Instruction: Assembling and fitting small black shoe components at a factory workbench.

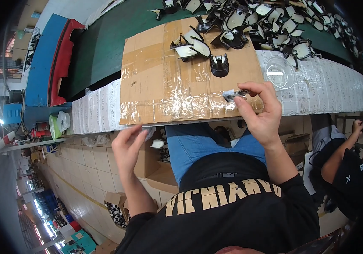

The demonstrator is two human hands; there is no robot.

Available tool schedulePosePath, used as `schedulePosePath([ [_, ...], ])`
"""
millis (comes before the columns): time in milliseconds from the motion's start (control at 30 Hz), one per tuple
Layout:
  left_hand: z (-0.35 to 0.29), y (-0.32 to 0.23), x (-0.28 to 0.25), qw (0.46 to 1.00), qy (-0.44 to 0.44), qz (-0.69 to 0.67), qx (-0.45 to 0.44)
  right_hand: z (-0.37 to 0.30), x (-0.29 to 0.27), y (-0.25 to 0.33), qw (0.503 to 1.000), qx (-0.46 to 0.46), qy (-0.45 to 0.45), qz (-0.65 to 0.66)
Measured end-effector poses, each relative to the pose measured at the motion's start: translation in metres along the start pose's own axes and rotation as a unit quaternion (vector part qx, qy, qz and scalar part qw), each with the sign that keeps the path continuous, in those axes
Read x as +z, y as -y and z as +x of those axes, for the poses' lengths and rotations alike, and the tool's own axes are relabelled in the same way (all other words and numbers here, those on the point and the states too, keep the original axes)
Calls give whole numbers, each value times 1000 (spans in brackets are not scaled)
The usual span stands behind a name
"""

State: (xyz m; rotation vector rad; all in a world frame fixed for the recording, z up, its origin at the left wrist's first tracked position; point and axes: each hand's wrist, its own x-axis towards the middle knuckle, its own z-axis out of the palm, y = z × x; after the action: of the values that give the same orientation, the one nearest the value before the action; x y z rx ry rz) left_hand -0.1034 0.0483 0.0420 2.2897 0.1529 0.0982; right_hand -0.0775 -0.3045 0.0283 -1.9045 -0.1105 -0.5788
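My right hand (262,111) is above the cardboard's front right part, its thumb and fingers pinching a small dark piece with a whitish, shiny end (231,95). Its exact kind is too small to tell. My left hand (127,146) is just off the table's front edge with fingers curled together. A bit of clear plastic (149,134) shows beside its thumb; whether the fingers grip it is unclear. On the taped cardboard sheet (147,84) lie a glossy black curved part (220,66) and several black-and-white curved parts (192,45).
A large heap of similar black-and-white parts (270,19) covers the green belt's far right. A round clear plastic dish (279,73) stands right of the cardboard. Below are open cardboard boxes (159,174). A co-worker's arm (338,152) shows at right.
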Motion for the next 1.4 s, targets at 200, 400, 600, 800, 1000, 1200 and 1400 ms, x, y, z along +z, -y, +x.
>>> schedulePosePath([
  [200,82,-93,101,930,5,-46,365,-9,-6,11,1000,-15,3,-8],
  [400,149,-77,161,893,-85,257,360,-20,-13,16,1000,-23,3,3],
  [600,142,-45,133,966,-77,125,212,-20,-9,7,1000,-7,10,11],
  [800,99,-35,103,954,11,-299,26,-15,3,8,999,-15,26,39],
  [1000,39,-6,108,736,200,-639,-107,-11,10,15,994,-11,21,109],
  [1200,10,-42,115,716,239,-640,-145,-9,16,20,991,-111,47,54],
  [1400,7,-48,112,723,227,-639,-130,-12,16,23,988,-134,78,3],
])
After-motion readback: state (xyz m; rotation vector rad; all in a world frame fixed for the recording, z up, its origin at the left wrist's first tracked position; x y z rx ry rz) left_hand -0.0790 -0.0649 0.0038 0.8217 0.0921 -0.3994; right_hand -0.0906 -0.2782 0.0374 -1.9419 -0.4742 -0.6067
